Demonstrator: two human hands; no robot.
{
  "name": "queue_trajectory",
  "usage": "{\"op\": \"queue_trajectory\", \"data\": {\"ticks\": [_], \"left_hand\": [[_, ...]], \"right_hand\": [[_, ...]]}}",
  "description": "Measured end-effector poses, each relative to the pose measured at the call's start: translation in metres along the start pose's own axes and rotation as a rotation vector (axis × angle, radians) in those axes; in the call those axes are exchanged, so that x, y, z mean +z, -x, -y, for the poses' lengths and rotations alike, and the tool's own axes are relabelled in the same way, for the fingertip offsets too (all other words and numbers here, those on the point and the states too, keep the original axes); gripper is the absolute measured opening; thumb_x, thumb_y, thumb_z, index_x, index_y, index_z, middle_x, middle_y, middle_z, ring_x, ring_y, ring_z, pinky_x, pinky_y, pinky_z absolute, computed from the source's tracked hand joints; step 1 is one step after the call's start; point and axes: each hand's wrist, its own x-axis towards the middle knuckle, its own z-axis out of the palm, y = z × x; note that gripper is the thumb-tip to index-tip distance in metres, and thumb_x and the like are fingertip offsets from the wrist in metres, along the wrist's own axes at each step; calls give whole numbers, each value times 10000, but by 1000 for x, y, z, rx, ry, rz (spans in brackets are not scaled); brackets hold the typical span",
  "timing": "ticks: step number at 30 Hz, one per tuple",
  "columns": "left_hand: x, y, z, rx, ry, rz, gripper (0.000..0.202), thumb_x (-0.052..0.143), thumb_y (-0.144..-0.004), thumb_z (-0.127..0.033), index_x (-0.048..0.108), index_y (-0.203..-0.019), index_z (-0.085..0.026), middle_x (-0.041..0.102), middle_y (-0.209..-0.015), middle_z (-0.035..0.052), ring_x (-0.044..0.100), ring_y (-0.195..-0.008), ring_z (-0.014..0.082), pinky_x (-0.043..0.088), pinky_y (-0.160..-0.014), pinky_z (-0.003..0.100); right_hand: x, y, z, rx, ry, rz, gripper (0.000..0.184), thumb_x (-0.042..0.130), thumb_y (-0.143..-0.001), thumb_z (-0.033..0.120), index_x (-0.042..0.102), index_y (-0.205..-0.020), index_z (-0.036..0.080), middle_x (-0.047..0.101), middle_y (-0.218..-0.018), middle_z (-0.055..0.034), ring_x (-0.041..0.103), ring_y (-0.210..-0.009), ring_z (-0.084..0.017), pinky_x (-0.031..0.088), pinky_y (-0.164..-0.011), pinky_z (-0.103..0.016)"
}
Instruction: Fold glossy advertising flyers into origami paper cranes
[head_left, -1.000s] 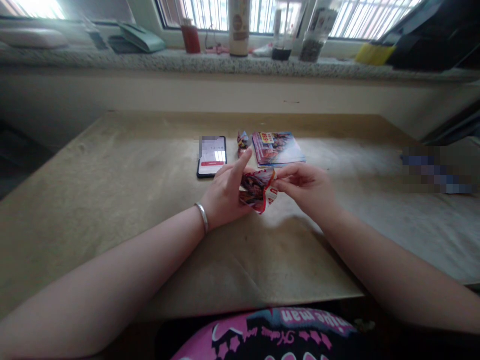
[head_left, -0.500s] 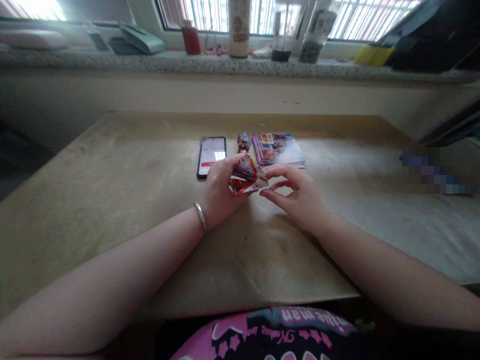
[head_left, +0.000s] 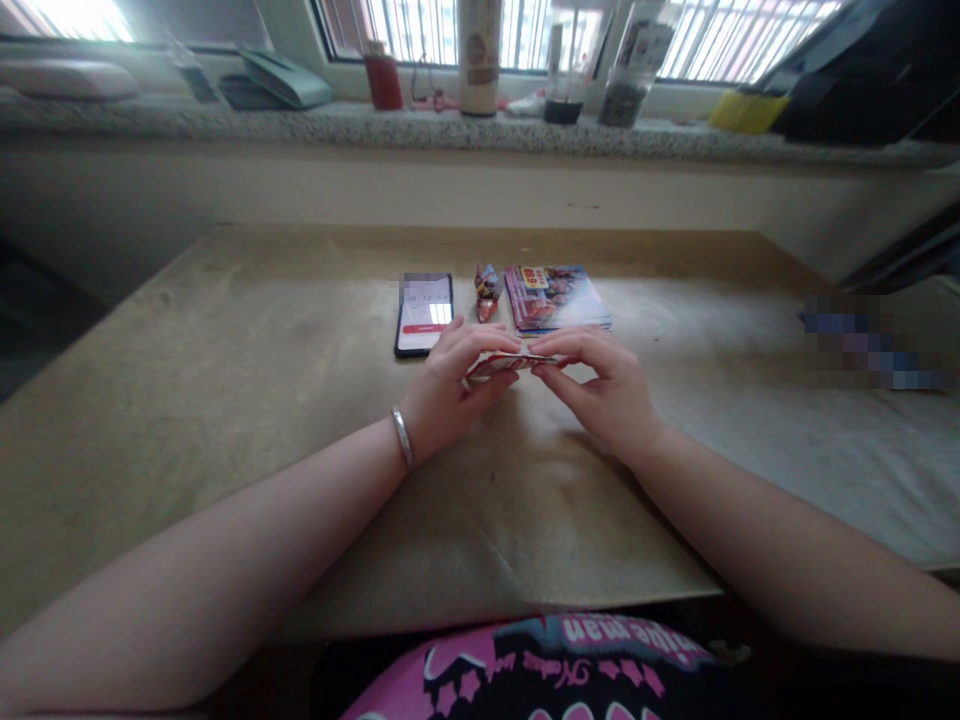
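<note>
- While both hands meet over the middle of the table point(head_left: 247, 420), a silver bangle point(head_left: 403, 437) rings the wrist of the left hand point(head_left: 442, 395).
- Phone point(head_left: 421, 312): face up with a lit screen, between the left hand and the table's far edge, its near end just beside the fingers.
- Left hand: a narrow grip, fingers beyond and thumb nearer, on the left end of the paper point(head_left: 501, 364).
- Twist point(head_left: 486, 290): a small, colourful folded piece between phone and stack point(head_left: 559, 300), well short of the far edge.
- Paper: red and white, folded, seen almost edge-on, held between the two hands. Whether it touches the table, I cannot tell.
- Stack: printed sheets just behind the right hand point(head_left: 609, 385), a yellow label at its far left corner.
- Right hand: thumb and fingertips close together on the paper's right end.
- Blurred thing point(head_left: 874, 348): toward the table's right edge, well apart from the hands, too pixelated to make out.
</note>
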Motion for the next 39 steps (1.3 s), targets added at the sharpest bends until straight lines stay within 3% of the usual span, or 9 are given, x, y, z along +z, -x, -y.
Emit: {"op": "queue_trajectory", "data": {"ticks": [5,11,14,25,39], "left_hand": [[-1,0,-5,-6,-11,-53,181,635,-837,-253,599,-1013,-229,680,-1059,45,615,-1049,184,293,-1097,480],[1,-2,-13,-48,85,-181,135,678,-816,-300,641,-912,-213,692,-949,43,641,-927,160,473,-918,367],[-1,-5,-15,-36,108,-165,147,696,-800,-323,656,-877,-205,695,-927,52,641,-910,165,494,-866,354],[-4,-5,-18,10,64,-186,39,704,-800,-264,688,-825,-239,722,-849,-6,655,-894,144,461,-928,356],[-4,-4,-15,17,111,-172,40,684,-818,-263,710,-843,-246,730,-848,7,655,-882,149,484,-890,350]], "right_hand": [[-3,-1,0,-91,62,-17,101,657,-813,221,681,-897,271,721,-906,-14,644,-876,-175,521,-829,-376],[-5,-3,2,-123,115,-28,73,657,-813,221,686,-862,267,727,-880,-21,649,-856,-183,518,-814,-382],[-4,-4,4,-130,122,-32,60,664,-808,223,684,-843,267,729,-862,-19,650,-847,-183,516,-809,-377],[-6,-3,10,-146,114,-43,74,671,-797,204,669,-823,273,724,-842,-12,647,-847,-183,509,-808,-378],[-6,-3,12,-142,93,-51,70,666,-797,206,647,-786,272,713,-820,-9,649,-824,-182,509,-796,-375]]}}
